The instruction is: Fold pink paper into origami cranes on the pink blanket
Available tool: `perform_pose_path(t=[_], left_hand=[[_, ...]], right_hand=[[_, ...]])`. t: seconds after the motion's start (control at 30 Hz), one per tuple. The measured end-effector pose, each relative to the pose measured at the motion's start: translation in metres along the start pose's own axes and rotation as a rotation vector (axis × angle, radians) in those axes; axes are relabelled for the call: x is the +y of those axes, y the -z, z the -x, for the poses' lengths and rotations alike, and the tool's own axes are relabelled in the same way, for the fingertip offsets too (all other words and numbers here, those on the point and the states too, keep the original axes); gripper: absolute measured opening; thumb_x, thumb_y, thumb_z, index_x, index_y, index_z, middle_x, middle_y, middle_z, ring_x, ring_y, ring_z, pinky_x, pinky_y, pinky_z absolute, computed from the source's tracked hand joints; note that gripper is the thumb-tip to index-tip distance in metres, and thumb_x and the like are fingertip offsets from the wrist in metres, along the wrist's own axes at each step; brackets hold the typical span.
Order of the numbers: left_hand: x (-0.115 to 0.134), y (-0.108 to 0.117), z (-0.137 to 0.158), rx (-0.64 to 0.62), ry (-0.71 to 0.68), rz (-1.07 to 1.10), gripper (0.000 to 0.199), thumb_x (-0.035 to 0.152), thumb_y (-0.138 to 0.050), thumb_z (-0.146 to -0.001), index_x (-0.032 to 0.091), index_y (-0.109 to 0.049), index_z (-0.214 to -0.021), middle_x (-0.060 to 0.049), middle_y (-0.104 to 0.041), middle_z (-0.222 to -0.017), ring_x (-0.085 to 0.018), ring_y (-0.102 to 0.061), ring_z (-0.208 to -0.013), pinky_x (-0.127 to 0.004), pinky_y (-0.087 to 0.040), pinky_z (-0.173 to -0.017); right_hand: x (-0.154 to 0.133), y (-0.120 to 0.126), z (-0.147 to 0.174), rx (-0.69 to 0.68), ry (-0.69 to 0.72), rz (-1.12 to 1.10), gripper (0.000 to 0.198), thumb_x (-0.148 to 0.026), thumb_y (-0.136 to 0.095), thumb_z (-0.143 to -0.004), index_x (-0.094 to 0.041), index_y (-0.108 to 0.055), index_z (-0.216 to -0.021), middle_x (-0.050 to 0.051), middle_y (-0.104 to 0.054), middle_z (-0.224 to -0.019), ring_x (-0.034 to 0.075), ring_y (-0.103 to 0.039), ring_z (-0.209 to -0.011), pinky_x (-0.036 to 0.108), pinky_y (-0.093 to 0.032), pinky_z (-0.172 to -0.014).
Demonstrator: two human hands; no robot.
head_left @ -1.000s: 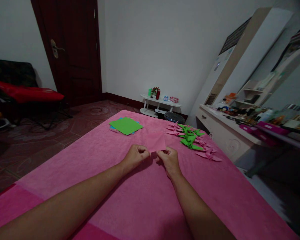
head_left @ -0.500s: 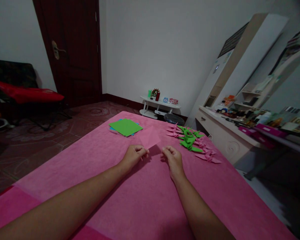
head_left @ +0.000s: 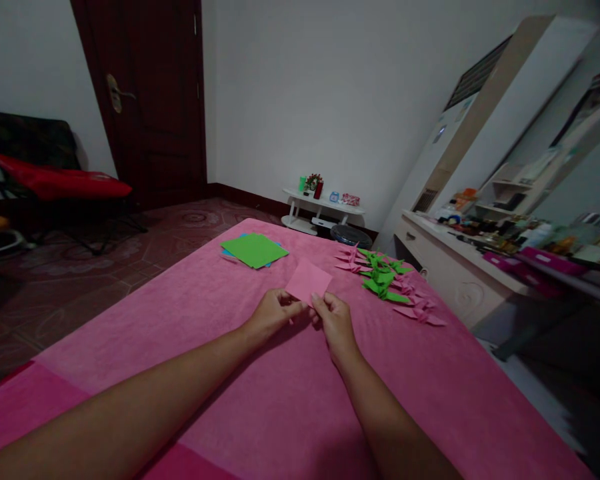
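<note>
A pink square of paper (head_left: 309, 280) is held between both hands above the pink-covered table (head_left: 250, 413). My left hand (head_left: 279, 310) pinches its lower left edge between thumb and fingers. My right hand (head_left: 333, 317) grips the near corner, its thumb on top of the sheet. Beyond my left hand lies a stack of paper sheets (head_left: 255, 250), green on top with blue and pink edges showing beneath. To the right of my right hand sit several folded paper cranes, green ones (head_left: 383, 285) and pink ones (head_left: 420, 312).
A white dressing table (head_left: 440, 257) crowded with bottles stands along the right side. At the back wall is a low white shelf (head_left: 325, 203) with small items. A red folding chair (head_left: 60, 183) stands on the left near a dark door (head_left: 153, 100).
My right hand has moved left and closed on the near corner of the pink paper. The sheet has turned and shifted slightly to the right, and the camera view has shifted a little.
</note>
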State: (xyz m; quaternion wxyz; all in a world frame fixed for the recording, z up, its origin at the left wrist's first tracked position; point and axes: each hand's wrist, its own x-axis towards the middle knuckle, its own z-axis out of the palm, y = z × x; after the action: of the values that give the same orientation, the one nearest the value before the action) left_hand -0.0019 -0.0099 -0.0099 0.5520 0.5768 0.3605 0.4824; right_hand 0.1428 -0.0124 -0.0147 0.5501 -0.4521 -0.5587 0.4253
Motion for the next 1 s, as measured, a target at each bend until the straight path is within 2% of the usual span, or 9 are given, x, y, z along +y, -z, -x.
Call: perform_pose_path(t=[0.13, 0.2, 0.47, 0.7, 1.0], left_hand=[[0.005, 0.0, 0.001, 0.152, 0.0, 0.01, 0.024, 0.032, -0.066, -0.068, 0.012, -0.058, -0.056, -0.001, -0.055, -0.047, -0.007, -0.044, -0.042, -0.02, -0.03, -0.044], [0.007, 0.0, 0.0, 0.185, -0.003, 0.011, 0.023, 0.03, -0.065, -0.067, 0.013, -0.057, -0.055, 0.0, -0.054, -0.046, -0.007, -0.043, -0.041, -0.02, -0.03, -0.044], [0.007, 0.0, 0.001, 0.088, 0.022, 0.005, 0.02, 0.027, -0.064, -0.065, 0.011, -0.06, -0.053, -0.002, -0.057, -0.048, -0.007, -0.045, -0.042, -0.02, -0.032, -0.044], [0.0, 0.001, -0.002, 0.151, 0.065, -0.091, 0.016, 0.02, -0.057, -0.062, 0.011, -0.061, -0.05, -0.002, -0.057, -0.046, -0.008, -0.046, -0.04, -0.019, -0.031, -0.042], [0.002, 0.01, -0.004, 0.243, 0.038, -0.102, 0.018, 0.023, -0.058, -0.061, 0.013, -0.053, -0.047, 0.003, -0.049, -0.042, -0.006, -0.039, -0.038, -0.018, -0.025, -0.039]], right_hand=[[-0.002, -0.002, 0.001, -0.064, -0.052, -0.03, 0.029, -0.041, -0.059, -0.075, -0.015, -0.057, -0.064, -0.002, -0.054, -0.052, 0.007, -0.043, -0.04, 0.019, -0.03, -0.038], [-0.003, -0.002, 0.001, -0.089, -0.078, -0.046, 0.024, -0.037, -0.061, -0.072, -0.014, -0.058, -0.066, -0.001, -0.056, -0.054, 0.008, -0.045, -0.041, 0.018, -0.031, -0.038], [-0.009, -0.005, 0.006, -0.081, -0.006, 0.079, 0.021, -0.032, -0.055, -0.075, -0.016, -0.056, -0.061, -0.003, -0.054, -0.052, 0.008, -0.044, -0.042, 0.019, -0.032, -0.04], [-0.005, -0.005, 0.009, -0.087, 0.022, 0.166, 0.02, -0.027, -0.053, -0.075, -0.017, -0.055, -0.059, -0.004, -0.052, -0.047, 0.008, -0.042, -0.041, 0.019, -0.031, -0.04], [-0.012, -0.002, 0.008, -0.079, -0.097, 0.04, 0.015, -0.023, -0.053, -0.068, -0.015, -0.057, -0.055, -0.003, -0.053, -0.044, 0.007, -0.043, -0.037, 0.018, -0.028, -0.036]])
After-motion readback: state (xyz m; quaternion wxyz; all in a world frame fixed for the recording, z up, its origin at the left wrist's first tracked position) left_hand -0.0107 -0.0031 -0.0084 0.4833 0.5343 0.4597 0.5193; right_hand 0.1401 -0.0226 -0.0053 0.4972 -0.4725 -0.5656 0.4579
